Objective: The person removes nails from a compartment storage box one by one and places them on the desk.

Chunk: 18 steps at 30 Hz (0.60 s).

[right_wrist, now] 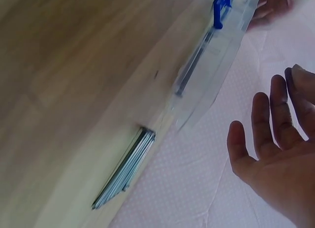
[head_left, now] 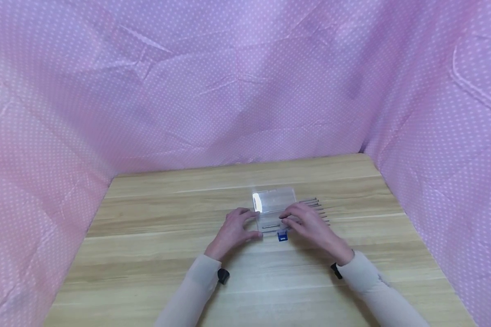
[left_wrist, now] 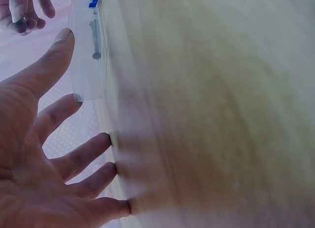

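Note:
A clear plastic box [head_left: 275, 200] lies on the table with its lid folded back and a blue clasp [head_left: 283, 235] at its front edge. Inside it, metal nails [head_left: 271, 226] lie sideways. The left hand [head_left: 232, 229] is spread at the box's left end, with thumb and forefinger close to its edge. Its other fingertips rest on the tabletop in the left wrist view. Over the box's right part hovers the right hand [head_left: 308, 223], fingers loosely extended, thumb and forefinger near each other. Nothing shows between them in the right wrist view.
A row of several more nails [right_wrist: 125, 171] lies on the table just right of the box, partly behind the right hand in the head view. The wooden tabletop [head_left: 155, 254] is bounded by pink dotted cloth [head_left: 229, 91] at the back and sides.

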{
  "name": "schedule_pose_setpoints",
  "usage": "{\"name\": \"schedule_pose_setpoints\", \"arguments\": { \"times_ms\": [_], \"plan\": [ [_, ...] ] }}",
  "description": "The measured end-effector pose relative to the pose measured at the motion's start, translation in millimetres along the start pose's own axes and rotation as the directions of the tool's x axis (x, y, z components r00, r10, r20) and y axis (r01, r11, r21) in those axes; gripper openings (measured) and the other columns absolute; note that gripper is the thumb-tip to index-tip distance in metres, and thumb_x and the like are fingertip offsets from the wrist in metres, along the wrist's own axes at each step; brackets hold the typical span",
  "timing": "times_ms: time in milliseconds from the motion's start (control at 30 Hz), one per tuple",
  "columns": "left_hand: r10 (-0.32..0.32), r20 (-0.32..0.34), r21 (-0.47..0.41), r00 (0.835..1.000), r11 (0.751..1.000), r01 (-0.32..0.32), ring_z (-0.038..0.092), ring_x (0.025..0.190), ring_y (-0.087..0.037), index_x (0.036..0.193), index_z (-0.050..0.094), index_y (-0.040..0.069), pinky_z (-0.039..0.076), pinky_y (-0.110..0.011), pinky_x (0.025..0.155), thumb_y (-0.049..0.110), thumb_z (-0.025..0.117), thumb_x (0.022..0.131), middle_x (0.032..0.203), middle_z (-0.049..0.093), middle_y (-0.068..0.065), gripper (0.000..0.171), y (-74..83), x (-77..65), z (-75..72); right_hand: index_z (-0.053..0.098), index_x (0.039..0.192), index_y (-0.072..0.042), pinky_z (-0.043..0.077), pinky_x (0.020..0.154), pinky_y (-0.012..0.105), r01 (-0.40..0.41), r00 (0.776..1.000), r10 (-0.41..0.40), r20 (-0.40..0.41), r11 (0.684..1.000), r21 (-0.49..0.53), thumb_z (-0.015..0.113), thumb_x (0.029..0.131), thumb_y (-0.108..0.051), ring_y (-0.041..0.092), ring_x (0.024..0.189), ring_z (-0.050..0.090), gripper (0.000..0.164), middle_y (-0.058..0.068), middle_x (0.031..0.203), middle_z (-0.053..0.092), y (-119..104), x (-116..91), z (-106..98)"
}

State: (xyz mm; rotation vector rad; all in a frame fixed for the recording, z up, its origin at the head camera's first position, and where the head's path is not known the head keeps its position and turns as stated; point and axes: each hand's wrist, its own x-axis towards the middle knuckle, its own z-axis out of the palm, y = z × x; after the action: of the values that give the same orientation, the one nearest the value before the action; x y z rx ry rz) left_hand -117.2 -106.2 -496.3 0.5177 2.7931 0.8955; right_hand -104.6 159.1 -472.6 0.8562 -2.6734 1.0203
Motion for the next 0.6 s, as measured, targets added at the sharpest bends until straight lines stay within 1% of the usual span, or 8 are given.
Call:
{"name": "schedule_pose_setpoints", "arguments": {
  "times_ms": [133,300,400,600],
  "plan": [
    [0.014,0.004,-0.009,1.0,1.0,-0.014,0.046,0.139,-0.04,0.142,0.064,0.021,0.037,-0.058,0.116,0.042,0.086,0.083,0.149,0.051,-0.017,0.066,-1.4,-0.3,-0.7,0.077,0.107,-0.01,0.053,0.098,0.049,0.004,0.999,-0.003,0.034,1.0,-0.011,0.077,0.092,-0.007,0.026,0.109,0.066,0.016,0.003,0.111,0.073,-4.5,4.3,4.2],
    [0.055,0.009,-0.026,0.998,0.998,-0.055,0.046,0.138,-0.041,0.143,0.064,0.017,0.034,-0.06,0.117,0.038,0.086,0.084,0.149,0.052,-0.019,0.066,-1.2,-1.7,-3.4,0.077,0.104,-0.011,0.052,0.099,0.049,0.049,0.997,-0.046,0.063,0.998,-0.047,0.077,0.092,-0.01,0.023,0.106,0.066,0.013,0.001,0.108,0.073,-7.3,9.9,9.4],
    [0.064,0.017,-0.035,0.998,0.997,-0.063,0.045,0.138,-0.042,0.143,0.063,0.016,0.032,-0.061,0.118,0.037,0.085,0.085,0.15,0.051,-0.02,0.066,-1.5,-1.8,-4.7,0.078,0.103,-0.012,0.051,0.099,0.049,0.072,0.994,-0.066,0.083,0.995,-0.065,0.078,0.092,-0.011,0.023,0.105,0.065,0.011,-0.001,0.106,0.073,-8.1,13.4,12.8],
    [0.067,0.029,-0.04,0.997,0.997,-0.065,0.044,0.139,-0.042,0.144,0.062,0.016,0.034,-0.061,0.117,0.038,0.084,0.086,0.151,0.05,-0.02,0.066,-2.7,-1.3,-5.4,0.08,0.098,-0.014,0.051,0.09,0.044,0.127,0.987,-0.11,0.119,0.982,-0.141,0.079,0.091,-0.015,0.021,0.099,0.065,0.008,-0.002,0.1,0.072,-8.3,20.5,20.5]
  ]
}}
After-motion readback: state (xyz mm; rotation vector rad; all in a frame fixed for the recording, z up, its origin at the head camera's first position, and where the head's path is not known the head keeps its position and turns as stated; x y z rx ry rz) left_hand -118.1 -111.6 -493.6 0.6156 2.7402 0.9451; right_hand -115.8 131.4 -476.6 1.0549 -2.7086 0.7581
